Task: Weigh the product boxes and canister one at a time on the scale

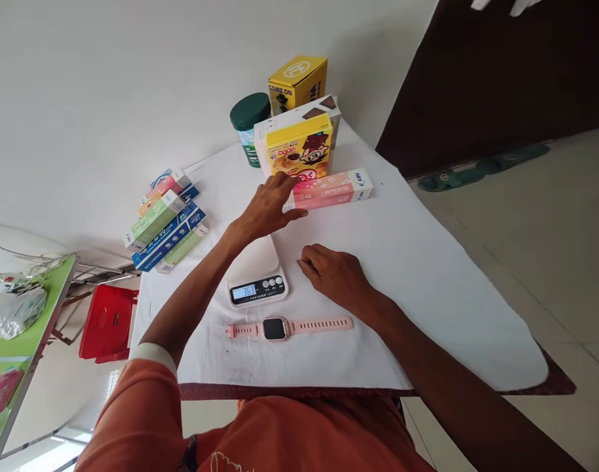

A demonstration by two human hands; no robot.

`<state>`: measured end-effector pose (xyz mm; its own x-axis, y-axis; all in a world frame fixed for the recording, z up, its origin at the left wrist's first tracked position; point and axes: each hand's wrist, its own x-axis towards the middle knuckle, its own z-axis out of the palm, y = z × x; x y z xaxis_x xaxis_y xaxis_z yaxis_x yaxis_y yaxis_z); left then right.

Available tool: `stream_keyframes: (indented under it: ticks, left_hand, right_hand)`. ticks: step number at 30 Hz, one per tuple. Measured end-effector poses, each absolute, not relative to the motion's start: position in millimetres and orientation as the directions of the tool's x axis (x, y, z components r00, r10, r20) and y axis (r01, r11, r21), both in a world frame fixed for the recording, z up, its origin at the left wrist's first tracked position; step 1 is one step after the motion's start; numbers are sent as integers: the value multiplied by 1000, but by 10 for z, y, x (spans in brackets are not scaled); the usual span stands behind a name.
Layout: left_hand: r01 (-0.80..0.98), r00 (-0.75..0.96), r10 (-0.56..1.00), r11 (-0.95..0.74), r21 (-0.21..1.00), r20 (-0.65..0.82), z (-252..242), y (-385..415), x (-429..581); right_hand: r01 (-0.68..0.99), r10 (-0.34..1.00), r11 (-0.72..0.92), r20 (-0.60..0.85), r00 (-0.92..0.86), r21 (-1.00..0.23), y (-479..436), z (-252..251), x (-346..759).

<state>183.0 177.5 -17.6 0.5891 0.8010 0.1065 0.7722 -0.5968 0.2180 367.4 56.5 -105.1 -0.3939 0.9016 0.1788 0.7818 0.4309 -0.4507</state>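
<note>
Head view: left hand (269, 208) reaches forward over the white kitchen scale (258, 280), fingers (290, 191) loosely spread and laid flat on the near-left end of a pink carton (331, 189); touching it, not closed around it. The carton lies on the worktop (427, 262) just beyond the scale, directly in front of an upright yellow snack box (300, 152). Its long axis runs left to right, slightly rising toward the right as pictured; the blue-printed end points right, the hand-covered end points toward the scale. Right hand (335, 274) rests palm down on the cloth beside the scale, fingers curled loosely, holding nothing. The scale display is lit with a reading, though the platform is mostly hidden under the left forearm, so what loads it cannot be told. Judgement on progress: a stack of similar cartons (166, 219) sits at the left edge, possibly already handled; the pink carton is off the scale, and the boxes and green-lidded jar (251, 124) behind look untouched. A pink smartwatch (282, 327) lies flat near the front edge.
</note>
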Motion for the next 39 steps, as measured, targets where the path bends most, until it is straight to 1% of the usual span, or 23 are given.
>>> stream_keyframes:
  ticks: [3, 6, 10, 13, 15, 18, 20, 23, 25, 27, 29, 33, 36, 39]
  left_hand:
    - [827, 547, 837, -542, 151, 3, -301, 1920, 2123]
    - [883, 468, 882, -464, 73, -58, -333, 1959, 2299]
    - [901, 433, 896, -430, 51, -97, -340, 1942, 2396]
    - [900, 435, 894, -428, 84, -103, -391, 1954, 2428]
    - [894, 437, 896, -423, 149, -78, -421, 1970, 2442]
    - [852, 464, 886, -448, 269, 8, -366, 1948, 2416]
    - [809, 494, 865, -494, 319, 87, -229, 1867, 2330]
    - [753, 535, 822, -569, 330, 196, 83, 1632, 2065]
    - [751, 534, 816, -578, 319, 222, 284, 1418, 1813]
    - [778, 512, 838, -545, 311, 189, 412, 1183, 1535]
    - [811, 482, 867, -497, 309, 130, 440, 956, 1261]
    - [858, 399, 916, -391, 333, 47, 252, 621, 818]
    - [878, 340, 940, -327, 349, 24, 51, 503, 624]
    - [892, 309, 951, -295, 342, 13, -83, 453, 543]
  right_hand:
    - [792, 901, 425, 123, -415, -437, 568, -982, 3670]
    - [802, 897, 427, 79, -436, -419, 574, -922, 3667]
    - [811, 892, 418, 14, -452, -409, 582, -873, 3662]
    - [816, 889, 411, -21, -458, -407, 585, -844, 3663]
    - [816, 889, 407, -28, -457, -410, 587, -828, 3666]
    - [818, 894, 395, -28, -447, -418, 591, -818, 3666]
    - [822, 898, 390, -27, -439, -416, 593, -826, 3663]
    - [824, 902, 393, -2, -431, -408, 591, -855, 3659]
    - [817, 904, 401, 33, -427, -414, 586, -881, 3658]
    - [806, 903, 411, 69, -424, -426, 581, -909, 3659]
    - [799, 903, 415, 95, -418, -436, 576, -939, 3659]
    - [779, 909, 407, 125, -398, -477, 569, -990, 3654]
    - [744, 924, 367, 124, -362, -559, 579, -982, 3659]
    - [680, 935, 287, 42, -352, -675, 617, -901, 3703]
